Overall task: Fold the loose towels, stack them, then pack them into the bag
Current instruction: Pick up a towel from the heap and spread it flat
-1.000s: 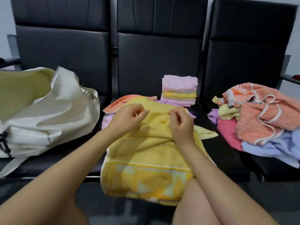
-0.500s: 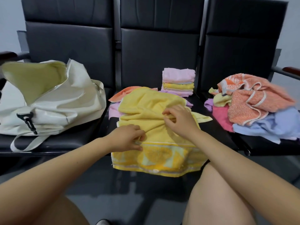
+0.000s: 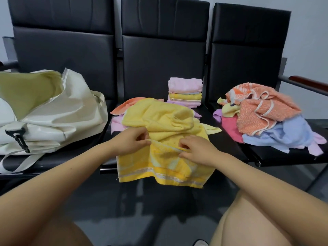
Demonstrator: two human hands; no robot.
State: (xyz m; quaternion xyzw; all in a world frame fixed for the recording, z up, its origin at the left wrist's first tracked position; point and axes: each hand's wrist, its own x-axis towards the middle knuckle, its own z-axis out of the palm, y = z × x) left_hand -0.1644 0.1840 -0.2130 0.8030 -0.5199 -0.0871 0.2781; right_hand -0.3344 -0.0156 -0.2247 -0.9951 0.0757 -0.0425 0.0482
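A yellow towel (image 3: pixel 165 125) lies bunched on the middle seat, its patterned end hanging over the seat's front edge. My left hand (image 3: pixel 131 142) pinches a hemmed edge of it at the left. My right hand (image 3: pixel 196 150) pinches the same edge further right. Behind it stands a neat stack of folded towels (image 3: pixel 185 92), pink on top, yellow in the middle. A heap of loose towels (image 3: pixel 266 116), orange, blue, pink and yellow, covers the right seat. An open cream bag (image 3: pixel 49 110) with a green lining rests on the left seat.
Orange and pink towels (image 3: pixel 124 108) lie under the yellow one. The three black seats (image 3: pixel 163 55) share tall backrests. A wooden armrest (image 3: pixel 308 84) juts out at the far right. My bare knees fill the lower corners, with dark floor between them.
Both hands moved down the yellow towel toward me and now pinch a hemmed edge near the seat front. The towel's far part has bunched up more.
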